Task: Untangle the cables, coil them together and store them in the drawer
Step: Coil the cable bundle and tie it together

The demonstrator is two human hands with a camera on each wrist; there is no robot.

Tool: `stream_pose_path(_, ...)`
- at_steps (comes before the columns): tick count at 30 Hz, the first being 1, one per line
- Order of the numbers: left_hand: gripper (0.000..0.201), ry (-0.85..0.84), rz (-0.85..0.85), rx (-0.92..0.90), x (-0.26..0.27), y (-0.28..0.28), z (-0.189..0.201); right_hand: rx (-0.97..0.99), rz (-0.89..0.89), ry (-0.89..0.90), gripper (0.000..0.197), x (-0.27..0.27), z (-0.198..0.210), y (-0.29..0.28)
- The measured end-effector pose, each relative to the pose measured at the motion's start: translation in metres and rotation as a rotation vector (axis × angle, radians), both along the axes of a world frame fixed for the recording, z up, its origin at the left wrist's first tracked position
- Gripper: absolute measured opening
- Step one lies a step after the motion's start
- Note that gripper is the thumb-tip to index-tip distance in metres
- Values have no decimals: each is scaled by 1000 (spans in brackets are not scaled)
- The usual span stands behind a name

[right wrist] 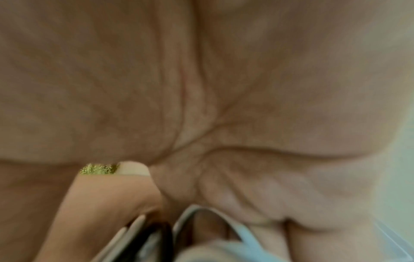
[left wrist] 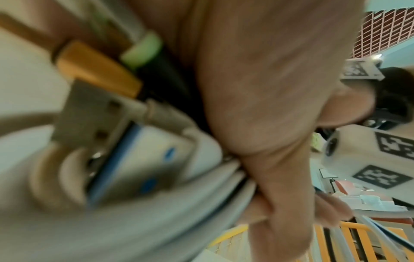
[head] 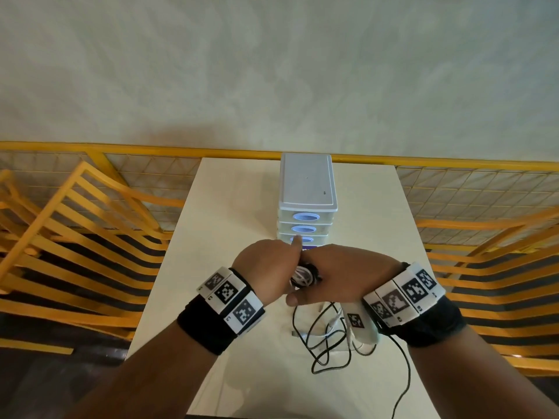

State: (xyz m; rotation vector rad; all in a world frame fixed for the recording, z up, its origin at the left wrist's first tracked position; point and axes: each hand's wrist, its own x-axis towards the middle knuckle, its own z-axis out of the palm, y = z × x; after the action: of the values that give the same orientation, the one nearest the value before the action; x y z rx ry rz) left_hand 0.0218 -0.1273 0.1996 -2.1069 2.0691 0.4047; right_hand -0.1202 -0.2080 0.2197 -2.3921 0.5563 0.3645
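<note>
A small coil of white and black cables (head: 304, 276) is held between both hands just in front of the white drawer unit (head: 307, 182). My left hand (head: 269, 261) grips the coil from the left, its index finger raised toward the third drawer front. My right hand (head: 341, 273) covers the coil from the right, thumb underneath. Loose black and white cable tails (head: 329, 343) hang from the coil and lie tangled on the table. In the blurred left wrist view, fingers (left wrist: 268, 195) curl round the white strands (left wrist: 156, 221) beside an orange plug (left wrist: 96, 70). The right wrist view shows mostly palm, with cable strands (right wrist: 139, 237) at the bottom.
The cream table (head: 230, 207) is narrow, and the drawer unit stands at its far middle with three visible drawer fronts closed. Yellow slatted frames (head: 75, 237) flank the table on the left and on the right (head: 490, 267). A yellow rail (head: 151, 148) runs along the wall.
</note>
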Motion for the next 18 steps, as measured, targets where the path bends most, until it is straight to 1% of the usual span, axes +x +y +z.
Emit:
stream_pose_path(2,80,-13,12,-27,4,-1,-1,-33,7,-76,34,1,-5,2)
stream_pose_path(3,88,-38,2,-39,5,-1,0,-64,4,-109,34,2,-9,4)
stream_pose_path(4,93,-53,-12,-55,8,-3,0,-97,0,-127,32,2,-13,5)
stream_pose_path(6,94,-91,-59,-87,9,-5,1,-134,-14,-134,25,-1,-20,5)
stream_pose_path(9,81,-109,-85,-139,8,-5,1,-144,-16,-168,19,-6,-24,3)
stream_pose_path(13,42,-31,-78,-223,10,-3,0,-135,-47,-191,20,-10,-30,3)
stream_pose_path(14,36,-20,-77,-215,11,-4,2,-125,-58,-191,23,-11,-33,2)
stream_pose_path(15,37,-10,-80,-211,12,-5,4,-108,-72,-197,26,-12,-35,1)
stream_pose_path(16,44,-2,-92,-229,14,-5,5,-86,-90,-208,28,-14,-37,-1)
stream_pose_path(17,58,6,-104,-263,18,-5,5,-59,-117,-226,29,-16,-40,-4)
stream_pose_path(18,77,15,-111,-313,21,-4,7,-27,-154,-250,29,-19,-42,-7)
